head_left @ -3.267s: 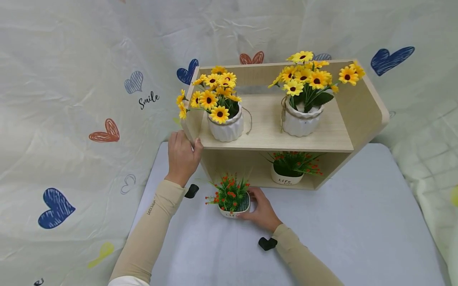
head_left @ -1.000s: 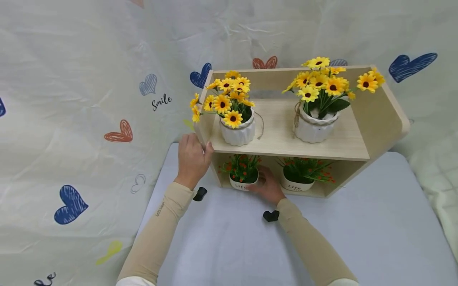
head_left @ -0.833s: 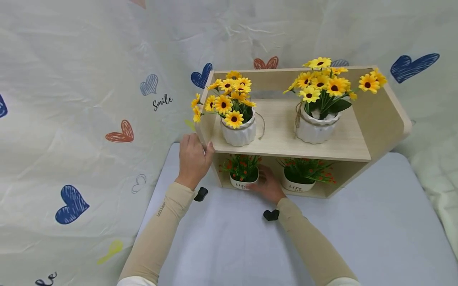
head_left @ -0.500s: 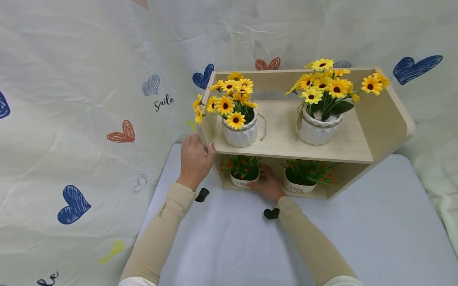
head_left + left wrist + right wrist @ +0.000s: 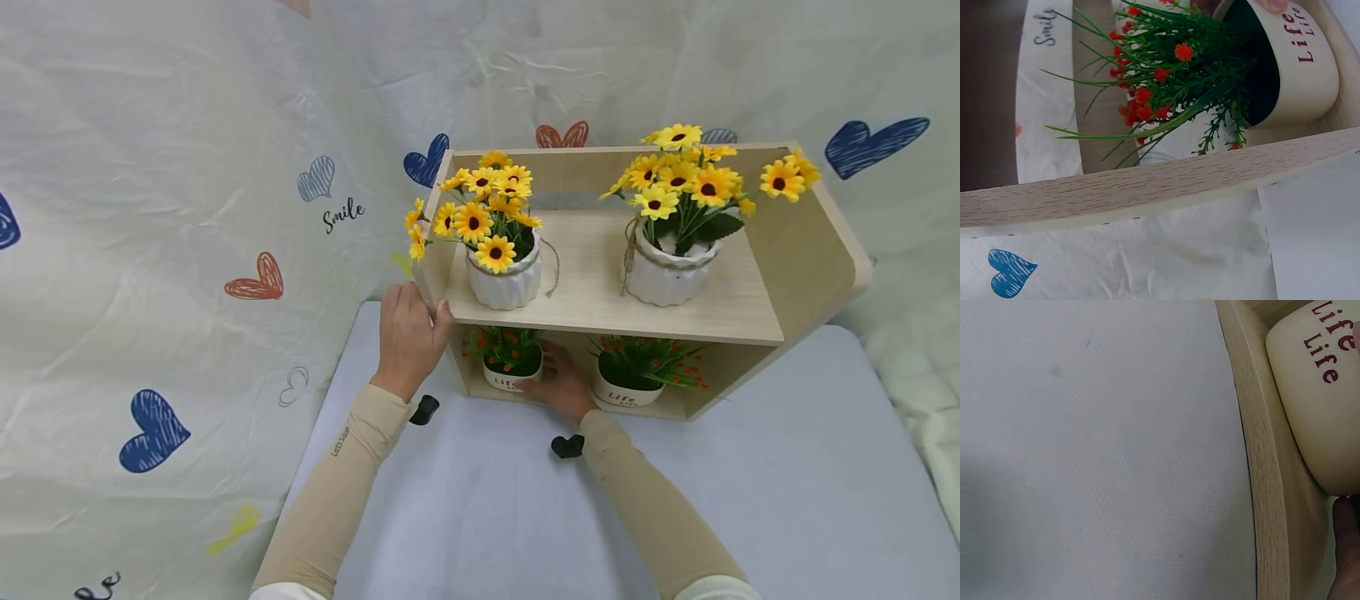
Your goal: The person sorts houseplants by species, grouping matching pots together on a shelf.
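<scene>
A light wooden shelf (image 5: pixel 600 325) with two levels stands on the table. At its left side panel my left hand (image 5: pixel 408 342) grips the edge, thumb at the front and fingers on the outer side. My right hand (image 5: pixel 562 385) reaches into the lower level and holds a cream flowerpot (image 5: pixel 504 381) of red flowers by its right side. In the left wrist view the pot's "Life" lettering (image 5: pixel 1297 37) shows, with a fingertip (image 5: pixel 1275 5) at its rim. The right wrist view has the pot (image 5: pixel 1316 419) standing just inside the shelf's front edge (image 5: pixel 1260 462).
A second cream flowerpot (image 5: pixel 626 393) with red flowers sits right of my right hand on the lower level. Above stand two white pots of yellow flowers, one left (image 5: pixel 506 287) and one right (image 5: pixel 667 279). A patterned cloth (image 5: pixel 187 208) hangs behind and to the left.
My right hand has moved the flowerpot from the table in front of the shelf into the lower level's left part. The left hand keeps its hold on the side panel; the view has shifted slightly.
</scene>
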{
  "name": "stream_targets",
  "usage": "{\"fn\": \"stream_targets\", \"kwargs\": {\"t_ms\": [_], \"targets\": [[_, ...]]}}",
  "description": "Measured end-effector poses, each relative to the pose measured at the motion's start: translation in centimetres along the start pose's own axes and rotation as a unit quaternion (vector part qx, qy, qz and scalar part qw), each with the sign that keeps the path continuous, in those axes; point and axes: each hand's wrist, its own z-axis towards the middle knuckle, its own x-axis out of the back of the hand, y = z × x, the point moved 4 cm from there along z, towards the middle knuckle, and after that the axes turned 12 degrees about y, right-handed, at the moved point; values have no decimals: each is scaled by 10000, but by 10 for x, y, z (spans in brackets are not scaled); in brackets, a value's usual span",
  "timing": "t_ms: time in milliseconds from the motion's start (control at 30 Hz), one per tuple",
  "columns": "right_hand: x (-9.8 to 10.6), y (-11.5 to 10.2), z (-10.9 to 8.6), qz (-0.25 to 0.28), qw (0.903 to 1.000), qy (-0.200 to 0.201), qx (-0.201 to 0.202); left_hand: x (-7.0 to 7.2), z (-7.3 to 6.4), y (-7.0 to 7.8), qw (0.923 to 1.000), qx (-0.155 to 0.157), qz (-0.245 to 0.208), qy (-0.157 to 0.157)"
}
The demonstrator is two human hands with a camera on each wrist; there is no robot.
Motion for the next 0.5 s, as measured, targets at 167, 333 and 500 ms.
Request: {"fn": "stream_targets", "kwargs": {"t_ms": [167, 333, 500], "targets": [[2, 2, 0, -3, 9999, 122, 6, -2, 1, 2, 9999, -31, -106, 71], [1, 16, 0, -89, 9986, 503, -144, -6, 6, 3, 9998, -67, -140, -102], [-4, 24, -13, -47, 9971, 700, -292, -7, 7, -3, 9997, 45, -141, -199]]}}
